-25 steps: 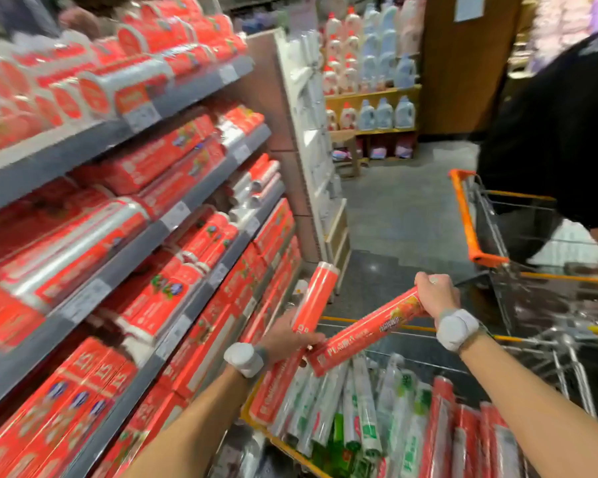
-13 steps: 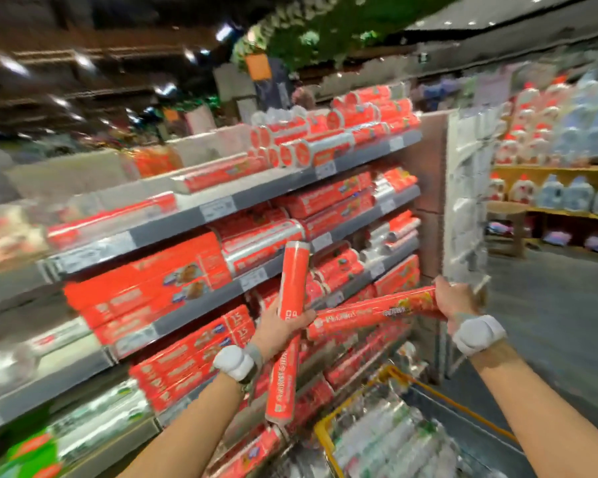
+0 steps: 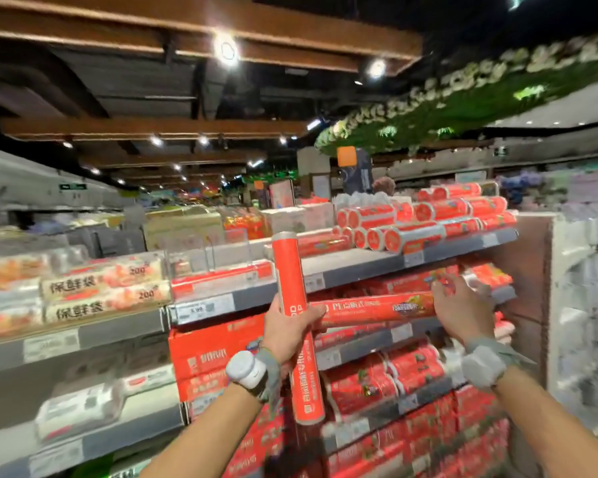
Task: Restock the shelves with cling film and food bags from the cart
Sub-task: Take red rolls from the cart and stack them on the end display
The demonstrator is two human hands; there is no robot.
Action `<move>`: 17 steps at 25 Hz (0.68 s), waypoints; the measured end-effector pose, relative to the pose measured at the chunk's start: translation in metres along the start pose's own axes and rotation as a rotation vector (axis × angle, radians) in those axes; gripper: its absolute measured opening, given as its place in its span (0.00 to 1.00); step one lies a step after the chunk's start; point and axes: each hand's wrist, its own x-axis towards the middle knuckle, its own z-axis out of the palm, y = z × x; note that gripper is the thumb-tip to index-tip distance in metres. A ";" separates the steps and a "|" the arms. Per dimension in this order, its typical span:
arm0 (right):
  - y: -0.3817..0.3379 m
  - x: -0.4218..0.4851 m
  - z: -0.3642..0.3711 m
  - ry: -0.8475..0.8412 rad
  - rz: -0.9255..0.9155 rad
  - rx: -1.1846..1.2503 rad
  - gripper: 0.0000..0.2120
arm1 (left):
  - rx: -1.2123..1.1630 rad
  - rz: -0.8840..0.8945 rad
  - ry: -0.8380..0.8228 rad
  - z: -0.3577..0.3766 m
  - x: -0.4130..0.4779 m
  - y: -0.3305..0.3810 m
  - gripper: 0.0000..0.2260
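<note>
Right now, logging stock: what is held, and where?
Left hand: upright roll, mid-length. Right hand: level roll, its right end.

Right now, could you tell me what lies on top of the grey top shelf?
Red cylindrical cling film rolls lie stacked on their sides on the grey top shelf. Anything behind the stack is covered.

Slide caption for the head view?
Left hand grips an upright red roll; right hand holds a horizontal red roll before stocked shelves.
</note>
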 end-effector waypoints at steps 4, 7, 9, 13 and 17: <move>-0.060 0.010 0.015 -0.035 -0.602 -0.225 0.22 | -0.062 0.080 0.037 -0.021 0.041 0.035 0.25; -0.102 0.021 0.024 -0.190 -0.805 -0.264 0.23 | -0.102 0.091 0.038 -0.031 0.072 0.055 0.25; -0.125 0.036 0.027 -0.232 -0.885 -0.284 0.25 | -0.120 0.103 0.029 -0.039 0.091 0.068 0.24; -0.160 0.068 0.048 -0.264 -0.959 -0.400 0.28 | -0.123 0.106 0.027 -0.050 0.122 0.083 0.23; -0.177 0.096 0.076 -0.223 -1.016 -0.504 0.30 | -0.050 0.118 0.040 -0.054 0.150 0.087 0.24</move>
